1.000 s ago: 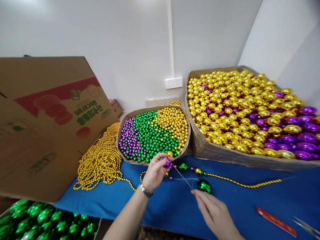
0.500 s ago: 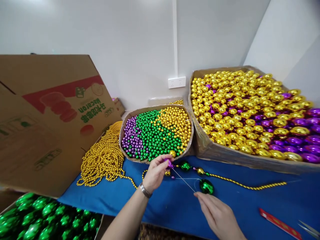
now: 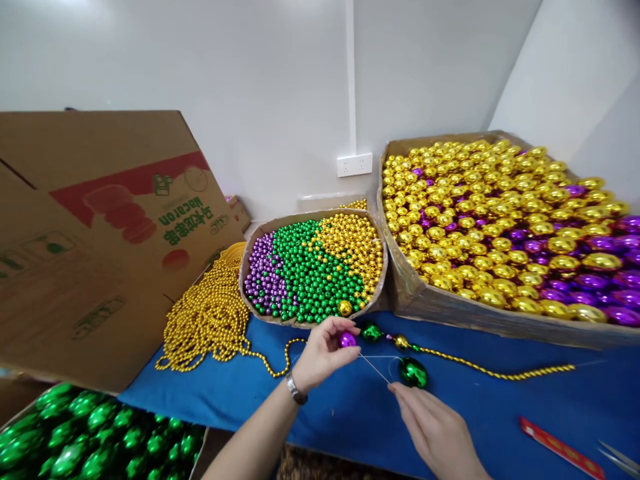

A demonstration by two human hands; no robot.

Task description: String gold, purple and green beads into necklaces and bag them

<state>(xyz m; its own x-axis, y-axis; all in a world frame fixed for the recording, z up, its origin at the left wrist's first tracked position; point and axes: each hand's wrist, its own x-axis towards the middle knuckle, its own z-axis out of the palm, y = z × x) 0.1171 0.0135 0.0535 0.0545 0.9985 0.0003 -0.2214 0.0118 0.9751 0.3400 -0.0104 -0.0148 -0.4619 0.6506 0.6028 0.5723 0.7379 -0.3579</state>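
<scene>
Purple bead (image 3: 347,340) sits in the left hand (image 3: 320,357), gripped between thumb and curled fingers, above the blue-covered counter (image 3: 480,413) and in front of the box of small beads (image 3: 273,321). The right hand (image 3: 435,423) pinches a pale string (image 3: 374,368), which runs straight from its fingertips toward the left hand; whether it passes through the bead is hidden. A large green bead (image 3: 413,372) lies just beside the right fingertips, and a gold strand (image 3: 505,377) stretches off to the right. Shiny and smooth, the purple bead is probably light, hard-shelled and slick, liable to roll or dent if squeezed hard. Gentle opposed fingertips round its widest part should suit it; the thin string likely handles best pinched firmly.
</scene>
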